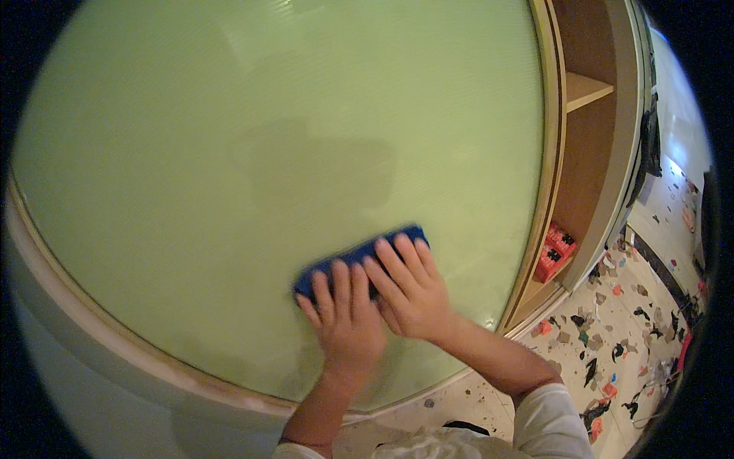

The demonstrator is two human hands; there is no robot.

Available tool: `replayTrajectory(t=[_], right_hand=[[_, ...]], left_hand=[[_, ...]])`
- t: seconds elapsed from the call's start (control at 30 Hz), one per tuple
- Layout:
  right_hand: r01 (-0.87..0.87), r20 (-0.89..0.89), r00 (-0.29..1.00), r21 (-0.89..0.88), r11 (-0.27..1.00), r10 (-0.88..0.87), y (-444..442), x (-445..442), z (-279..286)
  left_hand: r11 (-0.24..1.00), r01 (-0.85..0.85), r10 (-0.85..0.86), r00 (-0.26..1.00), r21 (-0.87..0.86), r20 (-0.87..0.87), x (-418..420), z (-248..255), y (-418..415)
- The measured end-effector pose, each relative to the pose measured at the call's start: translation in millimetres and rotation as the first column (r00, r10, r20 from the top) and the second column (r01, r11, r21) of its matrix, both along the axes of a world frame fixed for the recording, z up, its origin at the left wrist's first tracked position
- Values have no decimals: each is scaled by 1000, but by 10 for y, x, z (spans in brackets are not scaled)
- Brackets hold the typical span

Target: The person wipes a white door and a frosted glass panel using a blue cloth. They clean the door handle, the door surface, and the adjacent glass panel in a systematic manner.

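A blue block, perhaps a sponge or pad (358, 253), lies against a large pale green panel (344, 97) with a wooden frame. My left hand (350, 327) presses on the block's left part, fingers spread over it. On its right part rests my right hand (410, 290), close beside the left one. Both palms face the panel, and the block's lower side is hidden under the fingers. Hands and block are slightly blurred. A dull shadow falls on the panel above them.
Right of the panel stands an open wooden cabinet with a shelf (588, 90) and red packages (555, 252) at its bottom. Scraps of paper and plastic litter the tiled floor (608, 344) at the lower right. A pale wall (103, 396) curves along the lower left.
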State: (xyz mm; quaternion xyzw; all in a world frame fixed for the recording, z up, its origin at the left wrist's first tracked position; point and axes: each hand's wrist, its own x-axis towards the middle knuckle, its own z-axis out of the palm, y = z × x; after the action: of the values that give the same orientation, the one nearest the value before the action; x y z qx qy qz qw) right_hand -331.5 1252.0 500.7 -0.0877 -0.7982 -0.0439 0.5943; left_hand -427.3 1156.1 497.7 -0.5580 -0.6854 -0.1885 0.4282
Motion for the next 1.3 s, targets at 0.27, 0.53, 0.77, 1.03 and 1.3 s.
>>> replayTrajectory(t=[0.27,0.53,0.77,1.03,1.3], right_hand=[[23,-99,995,92,996,-13,-304,-463,703],[22,210,977,80,997,-38,-721,-579,-293],[-62,142,989,136,989,43,-1088,-1081,255],[-45,87,996,127,991,34,-1446,-1510,229],[-114,306,951,212,971,44,-1734,-1520,-300]], left_hand=[[983,-52,46,998,174,40,-391,673,-248],[995,-89,87,996,-42,-35,-690,-529,-791],[979,-100,91,994,176,59,-1151,-30,-1103],[961,-95,94,995,260,16,-1526,-25,-1456],[994,-3,-19,980,112,198,-1589,-671,-1976]])
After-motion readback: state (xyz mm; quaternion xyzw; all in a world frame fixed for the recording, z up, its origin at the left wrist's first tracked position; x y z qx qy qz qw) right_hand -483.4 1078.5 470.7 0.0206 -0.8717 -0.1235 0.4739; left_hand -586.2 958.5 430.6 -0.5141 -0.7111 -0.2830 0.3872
